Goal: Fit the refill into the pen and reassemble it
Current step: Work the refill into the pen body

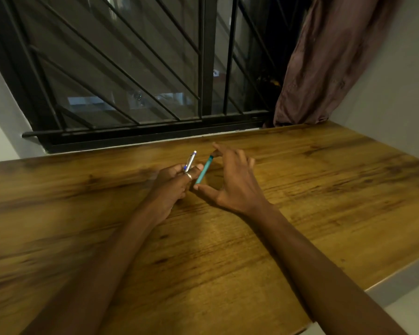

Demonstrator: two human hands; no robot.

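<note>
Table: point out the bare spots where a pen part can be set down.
Bare wood on the table lies right of the right hand toward the curtain, left of the left hand, and between the forearms. Crowded only at centre, where the hands hold the silver pen half and teal barrel.

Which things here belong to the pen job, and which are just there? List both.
Job:
- silver pen part, gripped by the left hand
- teal barrel, pinched end to end by the right hand

Just there:
- table
- window bars
- curtain
</note>
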